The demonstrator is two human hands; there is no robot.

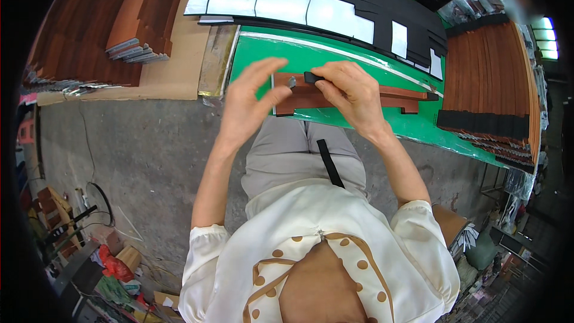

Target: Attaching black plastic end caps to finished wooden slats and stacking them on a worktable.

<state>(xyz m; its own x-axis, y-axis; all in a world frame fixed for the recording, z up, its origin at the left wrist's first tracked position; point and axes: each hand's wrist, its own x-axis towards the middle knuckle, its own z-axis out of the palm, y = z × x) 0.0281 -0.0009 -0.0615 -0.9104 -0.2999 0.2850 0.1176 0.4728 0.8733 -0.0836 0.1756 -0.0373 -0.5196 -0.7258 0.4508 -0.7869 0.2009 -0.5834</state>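
Observation:
On the green tabletop in front of me lie reddish-brown wood-look strips (391, 100), with black pieces at their ends. My right hand (354, 94) pinches a small black strip (312, 78) between thumb and fingers, just above the brown strips. My left hand (254, 98) hovers by their left end, its thumb and fingers spread apart. Beside the left thumb tip shows a small grey shiny bit (292, 82); whether it touches the thumb I cannot tell.
Black sheets with white backing (305, 12) lie across the far side of the green table (251, 45). Stacked brown boards (487, 78) with black ends stand at right. More brown boards (128, 30) lie on cardboard at left. A concrete floor (137, 149) is below.

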